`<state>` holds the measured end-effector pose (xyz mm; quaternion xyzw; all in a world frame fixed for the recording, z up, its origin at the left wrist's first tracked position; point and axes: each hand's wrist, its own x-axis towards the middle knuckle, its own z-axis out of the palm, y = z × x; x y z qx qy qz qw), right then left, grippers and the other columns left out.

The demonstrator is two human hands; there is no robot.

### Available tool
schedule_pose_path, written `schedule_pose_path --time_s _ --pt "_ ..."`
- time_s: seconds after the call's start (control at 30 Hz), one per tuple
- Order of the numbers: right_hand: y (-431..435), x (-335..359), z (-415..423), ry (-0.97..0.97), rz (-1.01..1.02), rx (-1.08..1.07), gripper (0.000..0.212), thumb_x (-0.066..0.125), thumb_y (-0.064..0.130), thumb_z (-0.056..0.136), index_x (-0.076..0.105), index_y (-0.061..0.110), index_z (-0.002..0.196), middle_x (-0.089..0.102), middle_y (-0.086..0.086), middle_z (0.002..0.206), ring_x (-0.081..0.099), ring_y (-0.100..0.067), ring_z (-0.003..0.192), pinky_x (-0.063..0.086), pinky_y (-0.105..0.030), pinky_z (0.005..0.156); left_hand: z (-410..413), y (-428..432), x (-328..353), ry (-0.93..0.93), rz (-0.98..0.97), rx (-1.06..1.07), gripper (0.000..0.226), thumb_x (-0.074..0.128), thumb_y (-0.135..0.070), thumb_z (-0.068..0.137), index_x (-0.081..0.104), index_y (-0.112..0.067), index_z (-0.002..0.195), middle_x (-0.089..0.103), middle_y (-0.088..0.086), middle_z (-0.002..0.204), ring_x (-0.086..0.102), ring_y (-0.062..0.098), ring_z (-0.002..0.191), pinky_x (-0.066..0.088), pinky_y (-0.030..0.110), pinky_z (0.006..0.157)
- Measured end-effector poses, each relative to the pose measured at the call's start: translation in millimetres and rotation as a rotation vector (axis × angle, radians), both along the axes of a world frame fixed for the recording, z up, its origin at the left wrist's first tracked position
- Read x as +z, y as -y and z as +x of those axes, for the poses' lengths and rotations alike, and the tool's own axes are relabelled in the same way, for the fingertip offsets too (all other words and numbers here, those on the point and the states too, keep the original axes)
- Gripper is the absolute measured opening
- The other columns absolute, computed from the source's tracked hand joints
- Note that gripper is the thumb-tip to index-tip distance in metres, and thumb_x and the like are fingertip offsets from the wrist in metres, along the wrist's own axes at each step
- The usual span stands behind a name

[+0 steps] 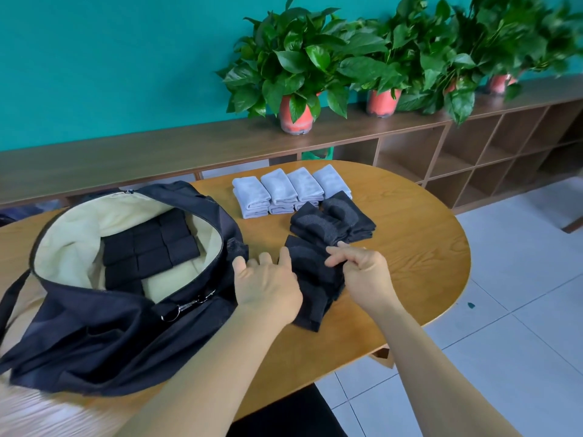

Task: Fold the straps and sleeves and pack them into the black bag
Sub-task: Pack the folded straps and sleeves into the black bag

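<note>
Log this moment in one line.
left hand on black strap | right hand pinching it | black bag open, partly packed | grey sleeves folded on table

Bright even light, soft shadows, blurred, bowed edges.

Bag (94, 342) is black outside with a cream lining (72, 247), and the folded bits (151, 247) in it are black too. Straps (328, 222) are black with charcoal patches, sleeves (284, 190) a pale lilac-grey. Table (410, 247) is honey wood with visible grain, wall (110, 58) teal, pots (296, 116) orange-red, leaves (293, 58) deep green, shelf (157, 149) dark brown, floor (520, 294) white tile.
</note>
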<state>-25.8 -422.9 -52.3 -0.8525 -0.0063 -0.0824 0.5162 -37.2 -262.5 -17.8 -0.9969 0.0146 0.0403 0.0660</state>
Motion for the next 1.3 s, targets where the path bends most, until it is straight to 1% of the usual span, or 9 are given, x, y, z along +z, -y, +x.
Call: schedule_pose_path --time_s 0.1,0.17,0.23,0.37,0.6,0.77,0.93,1.1,1.3 --pt "-15 8 -19 0.007 0.113 -0.192 0.032 0.049 0.006 0.094 0.067 0.023 0.114 0.067 0.009 0.112 0.061 0.002 0.084 0.049 -0.015 0.077 9 -18 6 0.071 -0.114 -0.098 0.054 0.033 -0.023 0.099 0.018 -0.029 0.151 0.037 0.003 0.144 0.045 0.026 0.120 0.026 0.040 0.098" --pt "-30 3 -27 -0.048 -0.007 -0.195 0.043 0.054 0.026 0.095 0.049 0.023 0.138 0.056 0.002 0.135 0.056 -0.010 0.115 0.048 -0.030 0.092 12 -25 3 0.034 -0.205 -0.188 0.056 0.034 -0.018 0.099 0.017 -0.030 0.152 0.022 0.000 0.156 0.037 0.025 0.130 0.026 0.041 0.104" --pt "-47 -6 -31 -0.180 -0.115 -0.154 0.063 0.052 0.038 0.097 0.026 0.022 0.152 0.020 -0.002 0.160 0.015 -0.013 0.147 0.033 -0.035 0.110 11 -28 -6 -0.089 -0.283 -0.248 0.059 0.033 -0.015 0.100 0.014 -0.030 0.153 0.007 -0.002 0.162 0.026 0.024 0.140 0.025 0.043 0.110" --pt "-65 -23 -34 -0.241 -0.190 -0.149 0.062 0.040 0.033 0.103 0.008 0.023 0.155 -0.008 -0.003 0.163 -0.006 -0.015 0.149 0.021 -0.034 0.118 3 -29 -24 -0.171 -0.384 -0.206 0.059 0.033 -0.017 0.102 0.011 -0.030 0.154 0.002 -0.004 0.163 0.021 0.025 0.143 0.036 0.042 0.109" --pt "-38 -28 -12 -0.121 -0.254 0.052 0.055 0.045 0.028 0.102 0.024 0.024 0.153 0.016 0.004 0.161 0.010 -0.007 0.147 0.019 -0.018 0.108 -20 -19 -29 -0.035 -0.459 -0.059 0.054 0.031 -0.033 0.104 0.012 -0.024 0.154 0.015 0.006 0.159 0.030 0.027 0.136 0.040 0.039 0.101" --pt "-24 -22 -19 -0.101 -0.011 -0.101 0.058 0.055 0.035 0.097 0.031 0.026 0.150 0.044 0.016 0.139 0.038 -0.003 0.132 0.036 -0.030 0.110 -20 -32 -24 -0.006 -0.583 0.002 0.058 0.040 -0.033 0.102 0.017 -0.018 0.153 0.045 0.005 0.142 0.047 0.024 0.126 0.044 0.036 0.095" --pt "-28 -24 -33 -0.144 -0.164 -0.297 0.027 0.058 0.050 0.089 0.068 0.025 0.090 0.059 -0.002 0.088 0.051 -0.024 0.093 0.047 -0.036 0.074 -23 -31 -19 0.033 -0.605 0.085 0.047 0.049 -0.030 0.100 0.035 -0.015 0.142 0.058 0.006 0.124 0.056 0.024 0.115 0.050 0.037 0.089" --pt "-34 -21 -33 -0.250 -0.399 -0.303 0.050 0.054 0.056 0.091 0.057 0.025 0.131 0.052 -0.001 0.126 0.036 -0.024 0.119 0.029 -0.041 0.101 -23 -29 -19 0.019 -0.517 0.110 0.037 0.049 -0.036 0.099 0.048 -0.013 0.128 0.058 0.005 0.123 0.056 0.024 0.113 0.050 0.035 0.083" --pt "-37 -14 -32 -0.209 -0.495 -0.280 0.038 0.053 0.050 0.093 0.058 0.028 0.124 0.049 0.002 0.125 0.033 -0.021 0.117 0.026 -0.039 0.097 -27 -26 -20 0.093 -0.501 0.114 0.039 0.052 -0.038 0.098 0.049 -0.017 0.131 0.057 0.003 0.125 0.051 0.022 0.117 0.047 0.034 0.082"
